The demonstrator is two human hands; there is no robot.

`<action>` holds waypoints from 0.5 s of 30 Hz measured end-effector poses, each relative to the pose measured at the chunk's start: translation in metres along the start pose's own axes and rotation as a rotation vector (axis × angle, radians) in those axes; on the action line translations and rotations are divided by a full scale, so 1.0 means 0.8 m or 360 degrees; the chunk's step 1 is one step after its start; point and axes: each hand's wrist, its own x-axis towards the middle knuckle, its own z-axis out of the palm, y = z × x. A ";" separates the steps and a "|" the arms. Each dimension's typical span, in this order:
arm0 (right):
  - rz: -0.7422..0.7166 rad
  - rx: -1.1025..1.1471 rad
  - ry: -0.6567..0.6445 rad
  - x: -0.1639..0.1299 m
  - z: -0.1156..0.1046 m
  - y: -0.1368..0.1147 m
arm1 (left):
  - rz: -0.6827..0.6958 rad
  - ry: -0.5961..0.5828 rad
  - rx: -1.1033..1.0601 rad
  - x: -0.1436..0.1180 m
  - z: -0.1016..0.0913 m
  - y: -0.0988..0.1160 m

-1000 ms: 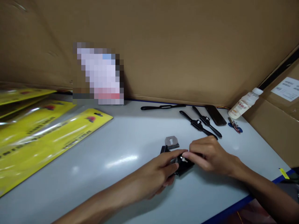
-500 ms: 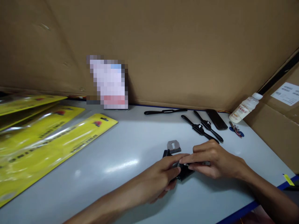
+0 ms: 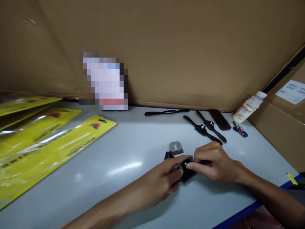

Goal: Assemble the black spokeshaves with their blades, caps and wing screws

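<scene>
My left hand [image 3: 164, 178] is closed around a black metal tool part [image 3: 188, 175] just above the table. Much of that part is covered by my fingers, so its exact kind cannot be told. The fingers of my right hand [image 3: 212, 162] are pinched together at its top, beside a small shiny spot. What they grip, if anything, is hidden. Just beyond my left hand lies a grey metal blade [image 3: 173, 146] with a keyhole slot. Farther back are two black spokeshaves [image 3: 202, 129] with small bright fittings, and a bare black spokeshave body [image 3: 166, 112].
Yellow blister packs [image 3: 71, 143] are piled on the left of the grey table [image 3: 133, 140]. A phone [image 3: 219, 119], a small bundle with blue discs [image 3: 240, 129] and a plastic bottle [image 3: 249, 108] are at the back right. Cardboard [image 3: 166, 47] walls the rear; a blurred-out panel [image 3: 108, 82] leans there.
My right fingers have shifted on the black part; the thumb now presses near its top and the small shiny spot is uncovered. My left hand keeps its hold. The whole view has shifted slightly.
</scene>
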 end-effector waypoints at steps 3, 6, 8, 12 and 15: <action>-0.0002 0.0136 -0.0110 0.002 -0.014 -0.001 | -0.0010 -0.0035 0.0022 -0.001 -0.001 0.002; -0.0037 0.0112 -0.0332 0.001 -0.021 0.003 | -0.0038 -0.0029 0.0052 -0.003 -0.001 0.006; -0.0016 0.0074 -0.0346 0.000 -0.021 0.005 | -0.0076 0.0011 0.0064 -0.004 0.000 0.009; -0.0002 0.0007 -0.0322 -0.002 -0.020 0.002 | -0.0100 0.0005 0.0054 -0.005 0.002 0.011; -0.0032 -0.0051 -0.0381 -0.001 -0.022 -0.001 | -0.0066 -0.0034 0.0048 -0.003 0.001 0.008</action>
